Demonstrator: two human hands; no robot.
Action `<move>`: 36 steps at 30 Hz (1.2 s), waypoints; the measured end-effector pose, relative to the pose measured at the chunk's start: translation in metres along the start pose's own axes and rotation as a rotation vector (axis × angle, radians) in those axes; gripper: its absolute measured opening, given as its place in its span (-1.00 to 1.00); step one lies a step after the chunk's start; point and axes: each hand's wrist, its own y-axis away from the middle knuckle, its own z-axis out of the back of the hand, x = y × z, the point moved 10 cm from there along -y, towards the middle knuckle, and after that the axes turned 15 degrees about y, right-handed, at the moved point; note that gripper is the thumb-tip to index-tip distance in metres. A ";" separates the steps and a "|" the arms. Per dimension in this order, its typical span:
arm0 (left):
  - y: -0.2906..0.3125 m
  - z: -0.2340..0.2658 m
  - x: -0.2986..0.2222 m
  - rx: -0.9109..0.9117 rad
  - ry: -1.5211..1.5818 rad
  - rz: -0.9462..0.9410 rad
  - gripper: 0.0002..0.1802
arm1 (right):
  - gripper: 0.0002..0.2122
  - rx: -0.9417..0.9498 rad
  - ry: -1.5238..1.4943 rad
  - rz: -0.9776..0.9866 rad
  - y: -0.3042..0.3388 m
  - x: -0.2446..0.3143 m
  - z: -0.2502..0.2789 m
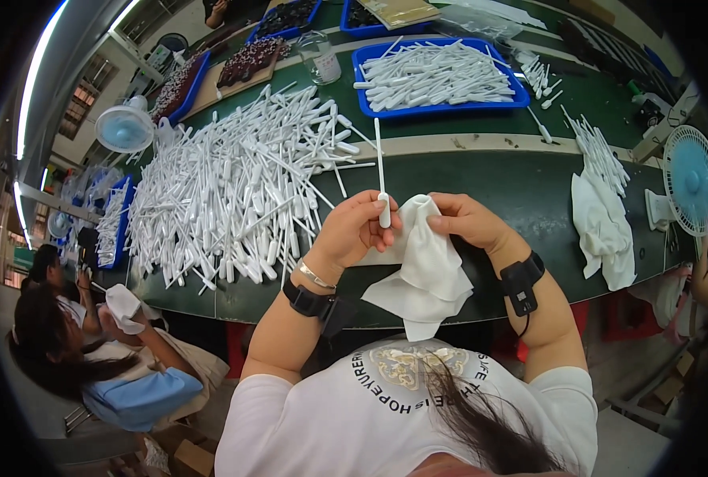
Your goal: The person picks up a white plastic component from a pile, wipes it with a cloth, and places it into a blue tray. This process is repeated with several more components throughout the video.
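My left hand [352, 227] pinches a slim white plastic stick [380, 163] by its thick, rounded end. The thin shaft points up, away from me. Beside it, my right hand [475, 221] is closed on the gathered top of a white cloth [427, 274], whose loose folds hang over the table's near edge. Stick and cloth are close together; whether they touch I cannot tell. Left of my hands spreads a large heap of similar white sticks [227, 187], jumbled in many directions.
Beyond my hands stands a blue tray [449, 116] full of white sticks. At the right, more sticks [601, 155] lie by another white cloth [604, 230] and a fan [690, 181]. A clear jar [320, 60] is at the back. A co-worker [123, 358] sits at the left.
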 end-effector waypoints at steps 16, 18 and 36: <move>-0.003 0.011 0.000 -0.012 -0.108 -0.032 -0.80 | -0.74 -0.041 1.168 -0.051 0.016 0.053 -0.022; -0.001 0.009 0.003 -0.006 -0.127 -0.026 -0.80 | -0.74 -0.080 1.200 -0.026 0.016 0.045 -0.018; 0.010 -0.025 0.057 0.244 0.047 0.189 -0.73 | -0.80 -0.478 -0.155 -0.072 0.017 -0.005 0.038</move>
